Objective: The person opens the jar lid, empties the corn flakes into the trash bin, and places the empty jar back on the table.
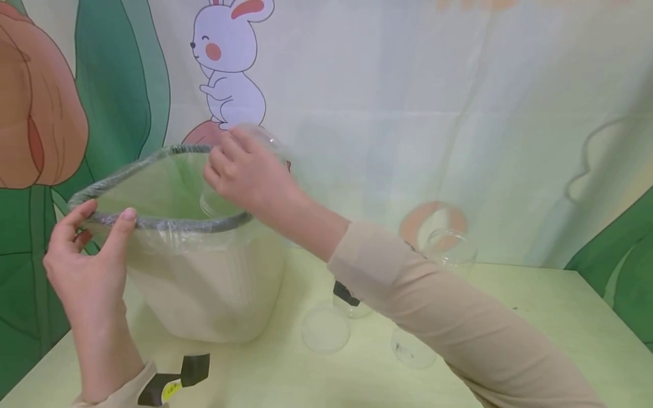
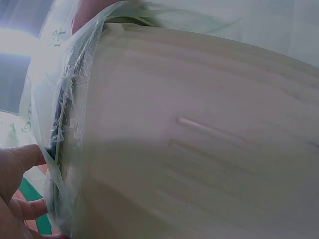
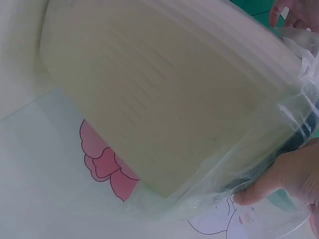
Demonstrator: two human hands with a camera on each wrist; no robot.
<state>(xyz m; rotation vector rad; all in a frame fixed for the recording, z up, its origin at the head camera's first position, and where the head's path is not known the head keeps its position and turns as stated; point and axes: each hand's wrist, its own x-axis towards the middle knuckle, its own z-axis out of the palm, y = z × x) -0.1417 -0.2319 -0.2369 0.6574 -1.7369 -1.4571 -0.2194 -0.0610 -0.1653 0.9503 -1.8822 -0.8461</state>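
Observation:
A cream plastic trash bin [image 1: 204, 283] stands on the table at left, a clear liner bag [image 1: 178, 235] folded over its dark rim. My left hand [image 1: 92, 272] grips the bin's near left corner, thumb on the front rim and fingers at the side; in the left wrist view its fingers [image 2: 30, 157] touch the liner. Over the far right part of the rim, my right hand [image 1: 250, 170] holds a clear plastic jar [image 1: 267, 136], mostly hidden by the hand. The jar's ridged edge shows inside the bin. In the right wrist view the thumb [image 3: 254, 193] lies at the liner-covered rim.
Right of the bin lie a clear round lid [image 1: 326, 328] and another clear disc [image 1: 413, 348]. A clear jar [image 1: 451, 246] stands farther back, partly behind the right sleeve [image 1: 423, 283]. A clear container with a black patch [image 1: 352, 300] sits beside it. A printed cloth [image 1: 357, 113] hangs behind.

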